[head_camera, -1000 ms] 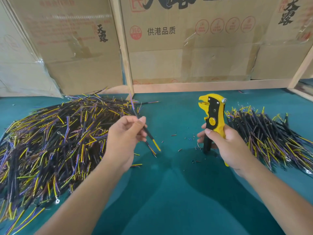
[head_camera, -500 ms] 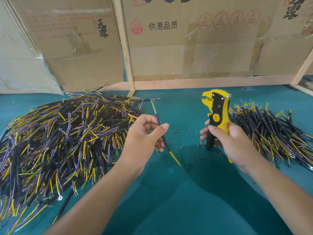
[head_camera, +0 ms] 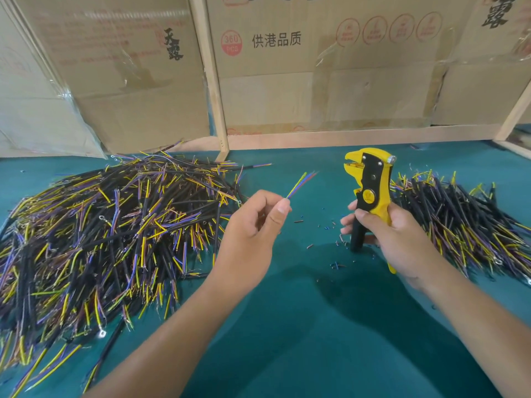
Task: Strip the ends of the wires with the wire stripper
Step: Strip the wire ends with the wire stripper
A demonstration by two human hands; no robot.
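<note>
From the head camera, the left hand (head_camera: 253,234) pinches one wire (head_camera: 300,185) between thumb and fingers; its yellow, blue and red ends stick up toward 1 o'clock, above the green table (head_camera: 287,326); the right hand (head_camera: 402,242) has its grip curled tight around the handles of the yellow and black wire stripper (head_camera: 370,193), which stands upright with its mouth facing 9 o'clock, near the wire ends but not touching them; a big pile of wires (head_camera: 109,234) lies at 9 o'clock; a smaller pile (head_camera: 459,219) lies at 3 o'clock; tiny cut bits (head_camera: 336,265) lie between the hands; cardboard boxes (head_camera: 316,81) stand at 12 o'clock.
</note>
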